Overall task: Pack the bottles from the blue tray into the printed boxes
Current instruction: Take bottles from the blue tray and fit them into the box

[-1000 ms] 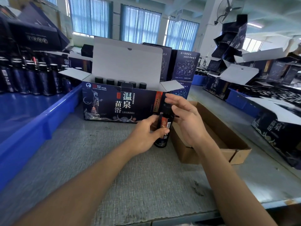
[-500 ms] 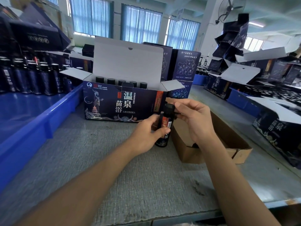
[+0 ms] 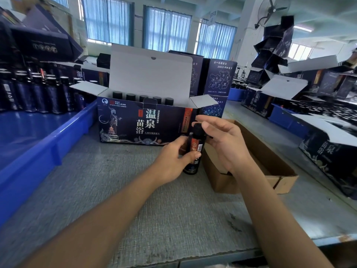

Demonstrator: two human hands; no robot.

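Change since half a second ago: the right hand (image 3: 222, 144) has loosened over the cap, and its forefinger now points straight out above it. The bottle and the left hand have not shifted.

Item: right hand. Half open. The thumb and bent middle fingers are set round the black cap. I cannot tell how tight the pinch is.

Item: left hand (image 3: 173, 157). Curled round the body of the bottle, thumb across the label, holding it steady.

Item: bottle (image 3: 195, 147). Dark, with an orange label. It stands upright on the desk (image 3: 154, 206), just in front of the right end of the printed box and beside the brown carton.

Item: printed box (image 3: 143, 126). The lid is up and the side flaps are out. Five black caps (image 3: 144, 97) show in a row inside, and the right end of the row looks free.

Item: blue tray (image 3: 48, 144). It sits at the left, with more bottles (image 3: 38, 93) standing along its far side.

Item: brown carton (image 3: 270, 163). Open-topped, to the right of the bottle. I cannot see what it holds.

Handling note, as a judgement: this looks like a cap check before boxing. Keep the left hand firm on the body while the right tests the cap. Then lift the bottle straight up, clear the front wall and the flap, and lower it upright into the free slot without knocking its neighbours.
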